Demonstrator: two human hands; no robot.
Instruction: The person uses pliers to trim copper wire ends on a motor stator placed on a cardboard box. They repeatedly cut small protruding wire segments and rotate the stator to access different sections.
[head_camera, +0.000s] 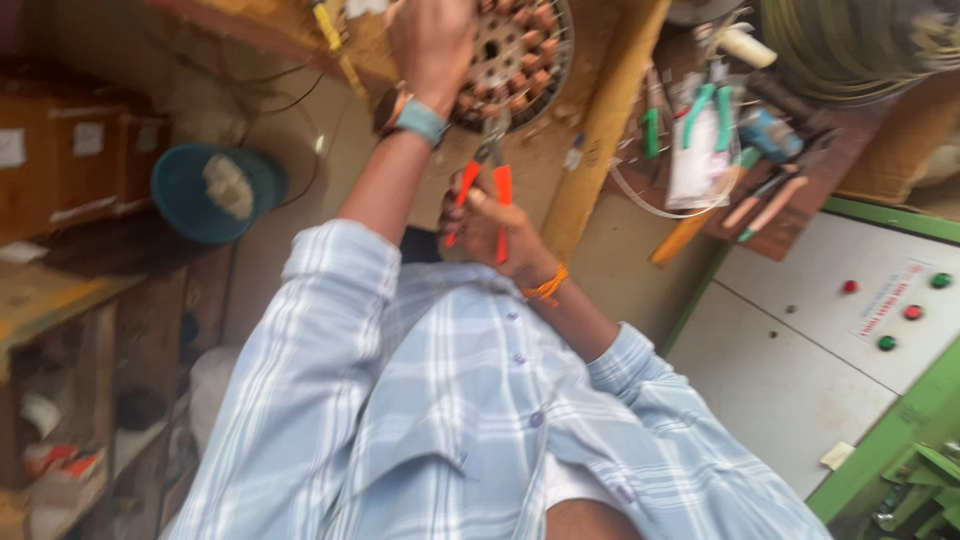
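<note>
My left hand (430, 40), with a watch on a teal strap (410, 115) at the wrist, reaches up and rests on a round motor stator (525, 55) wound with copper coils at the top of the view. My right hand (492, 228), an orange thread around its wrist, is closed around the orange handles of a pair of pliers (487, 180). The plier jaws point up at the stator's lower edge. My light blue checked shirt fills the lower middle of the view.
A teal bucket (215, 190) stands at left beside cardboard boxes (70, 160). A wooden beam (600, 120) runs next to the stator. Several hand tools lie on a board (720, 130) at right, above a white panel (850, 320) with red and green buttons.
</note>
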